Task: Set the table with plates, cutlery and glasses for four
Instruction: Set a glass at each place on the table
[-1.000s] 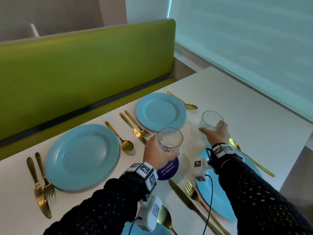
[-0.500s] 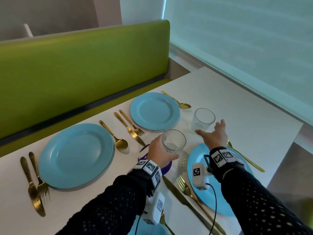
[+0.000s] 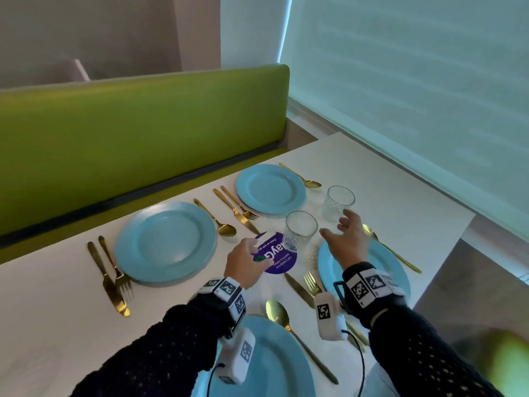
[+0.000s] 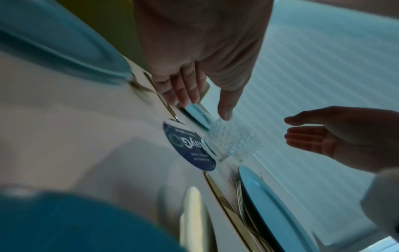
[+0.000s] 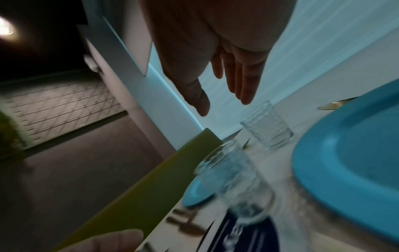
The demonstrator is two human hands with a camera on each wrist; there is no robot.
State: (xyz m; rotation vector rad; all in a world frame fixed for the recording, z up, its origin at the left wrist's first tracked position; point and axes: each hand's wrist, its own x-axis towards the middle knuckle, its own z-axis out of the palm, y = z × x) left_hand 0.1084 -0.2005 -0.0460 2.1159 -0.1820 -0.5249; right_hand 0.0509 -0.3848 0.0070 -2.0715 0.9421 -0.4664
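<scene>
Clear glass (image 3: 300,230) between free hands

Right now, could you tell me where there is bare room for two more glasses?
Bare tabletop lies along the window side, beyond the far glass. The middle is crowded: near glass, purple coaster, gold cutlery and both hands.

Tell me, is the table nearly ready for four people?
Nearly. Four round blue plates, like the far one, have gold cutlery beside them. Two clear textured glasses stand on the white table. Both the left hand and right hand are empty. Two glasses remain.
</scene>
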